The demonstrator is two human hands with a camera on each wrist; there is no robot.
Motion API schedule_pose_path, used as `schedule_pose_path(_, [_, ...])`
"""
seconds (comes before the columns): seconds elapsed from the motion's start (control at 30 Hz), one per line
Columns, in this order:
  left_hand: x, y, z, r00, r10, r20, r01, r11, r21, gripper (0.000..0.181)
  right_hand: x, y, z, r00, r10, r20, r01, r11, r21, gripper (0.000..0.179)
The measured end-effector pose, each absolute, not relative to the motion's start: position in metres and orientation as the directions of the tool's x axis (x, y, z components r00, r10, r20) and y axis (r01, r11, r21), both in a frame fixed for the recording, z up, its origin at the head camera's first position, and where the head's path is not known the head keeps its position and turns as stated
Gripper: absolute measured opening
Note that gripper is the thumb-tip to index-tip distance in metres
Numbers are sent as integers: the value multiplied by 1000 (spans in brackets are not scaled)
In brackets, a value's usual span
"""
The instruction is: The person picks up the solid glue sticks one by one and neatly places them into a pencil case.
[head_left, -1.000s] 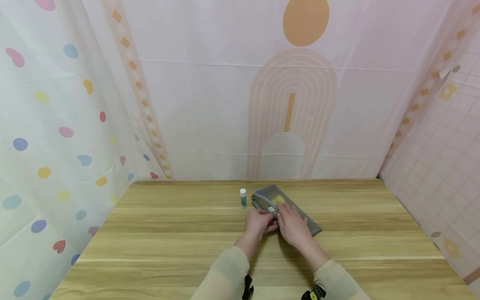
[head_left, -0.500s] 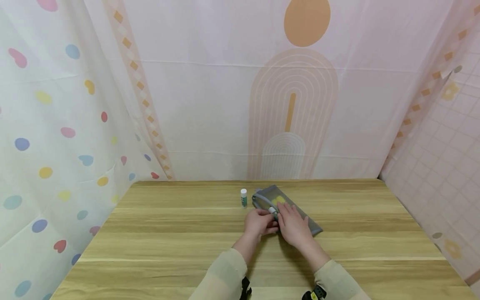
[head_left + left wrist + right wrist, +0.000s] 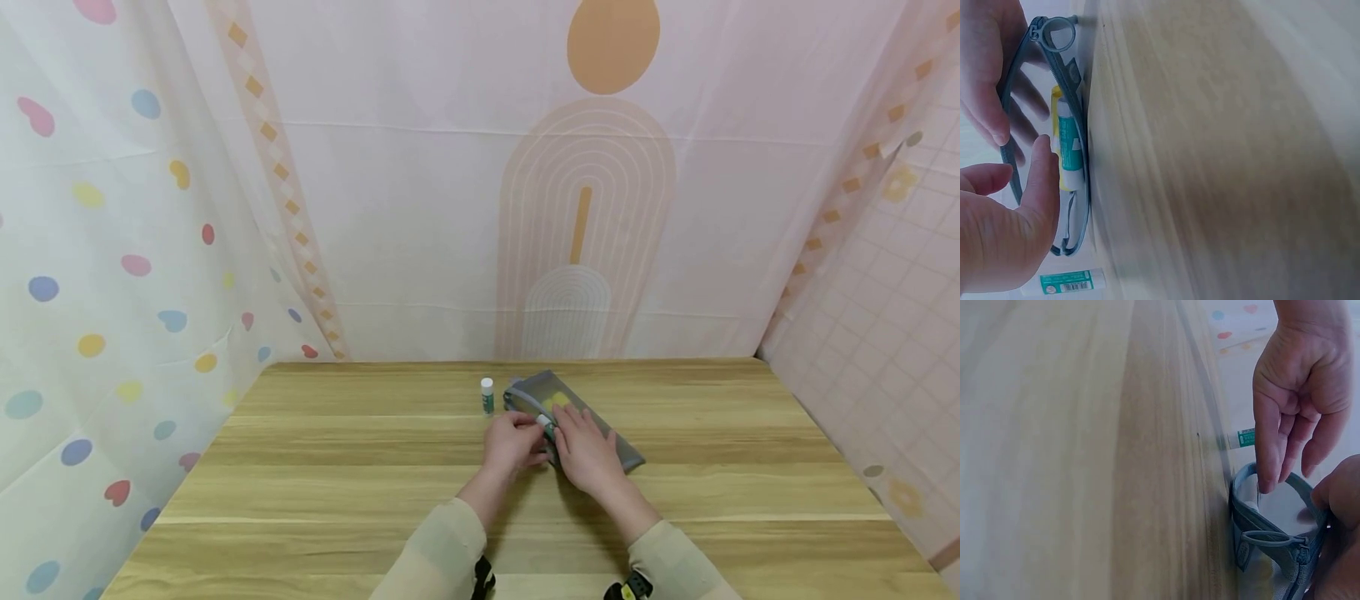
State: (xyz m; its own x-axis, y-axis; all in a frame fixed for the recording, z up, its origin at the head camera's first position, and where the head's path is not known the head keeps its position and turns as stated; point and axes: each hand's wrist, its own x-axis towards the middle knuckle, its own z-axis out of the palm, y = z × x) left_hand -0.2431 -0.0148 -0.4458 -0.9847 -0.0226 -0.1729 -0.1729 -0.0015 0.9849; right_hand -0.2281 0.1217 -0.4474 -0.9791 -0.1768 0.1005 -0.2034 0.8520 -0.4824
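Note:
A grey mesh zip pouch (image 3: pixel 534 385) lies slanted on the table, its zipper mouth spread apart. Inside that mouth is a green and white glue stick (image 3: pixel 1071 147), with something yellow (image 3: pixel 1055 119) beside it. My right hand (image 3: pixel 588 450) lies over the pouch and pinches the upper rim of its mouth, thumb at the opening and fingers on the mesh. At the mouth's near side, my left hand (image 3: pixel 510 443) has its fingers extended and holds nothing. In the left wrist view its index finger is close to the glue stick; whether they touch, I cannot tell.
A second glue stick (image 3: pixel 487 397) stands upright on the wooden table (image 3: pixel 337 467), left of the pouch. A ring-shaped zipper pull (image 3: pixel 1059 34) hangs at one end of the mouth. Patterned curtains (image 3: pixel 405 217) enclose the table's back and sides.
My left hand has drawn slightly left, its fingers parting from the glue stick at the pouch's mouth. My right hand and the standing glue stick stay in place.

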Motion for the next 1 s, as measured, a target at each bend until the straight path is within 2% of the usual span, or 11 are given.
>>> schedule_pose_path(0.3, [-241,-22,-440,-992,-41,-118,-121,84,989,27,-228,122,-448,-974,-186,127,-224,857,-464,42])
schedule_pose_path(0.7, [-242,-35,-440,-991,-62,-119,-124,90,988,35,-227,122,-449,-971,-187,150,-236,859,-455,43])
schedule_pose_path(1.0, [-242,-42,-438,-990,-75,-116,-122,84,989,34,-227,122,-450,-969,-192,157,-244,858,-451,42])
